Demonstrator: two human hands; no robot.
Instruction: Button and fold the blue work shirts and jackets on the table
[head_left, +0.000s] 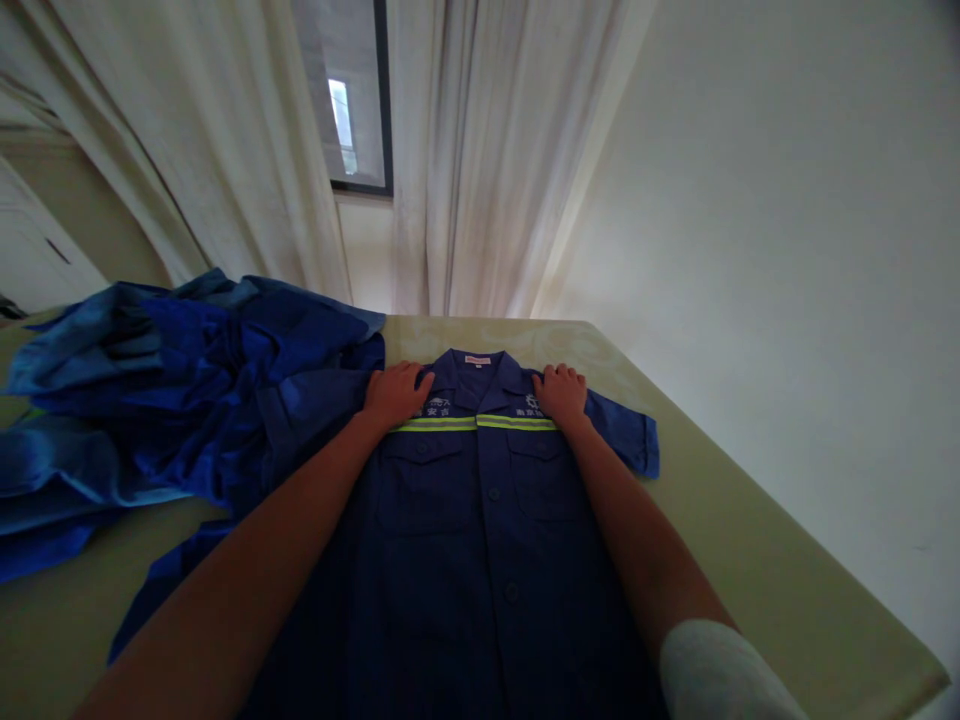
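Observation:
A dark blue work shirt (480,540) lies flat and buttoned on a pale green table (750,540), collar away from me, with a yellow-green reflective band across the chest. My left hand (395,392) rests on its left shoulder beside the collar, fingers lying flat with the thumb out. My right hand (560,394) presses on the right shoulder, its fingers curled down onto the cloth. Neither hand holds anything. The short right sleeve (630,440) spreads out toward the table's right edge.
A crumpled heap of brighter blue garments (172,400) fills the table's left side, touching the shirt. White curtains (480,160) and a window hang behind the table. A bare white wall (787,250) runs along the right, close to the table's edge.

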